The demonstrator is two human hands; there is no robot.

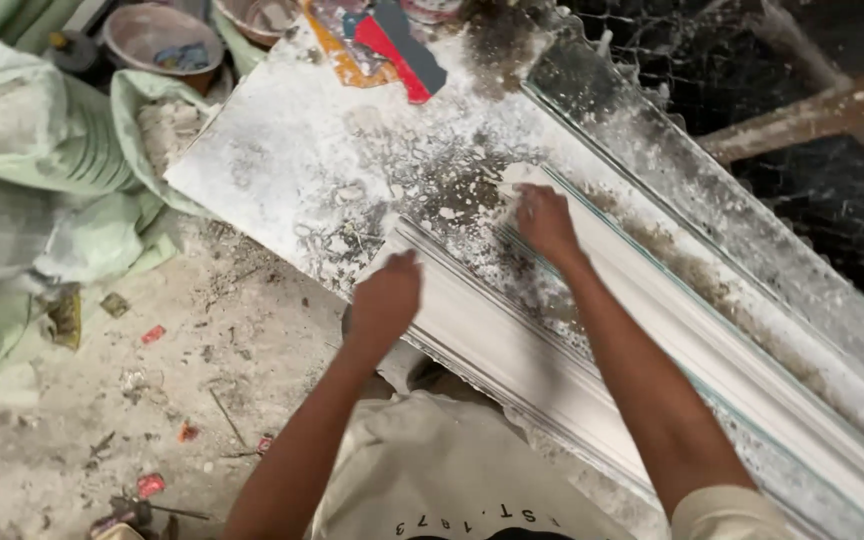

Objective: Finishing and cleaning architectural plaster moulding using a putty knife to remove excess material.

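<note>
Dusty plaster-splattered workbench (282,150) fills my feed, with pale green sacks (32,150) off to one side. Left hand (387,293) sits curled on the near end of the long white moulding (512,340). Right hand (544,220), fingers closed, presses its far edge.

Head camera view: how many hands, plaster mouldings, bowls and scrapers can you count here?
Hands: 2, the left hand and the right hand, both on the moulding.
White plaster moulding: 1.
Bowls: 2, one bowl and a second bowl, cut off by the frame.
Red and grey scraper: 1.
Total: 6.
</note>
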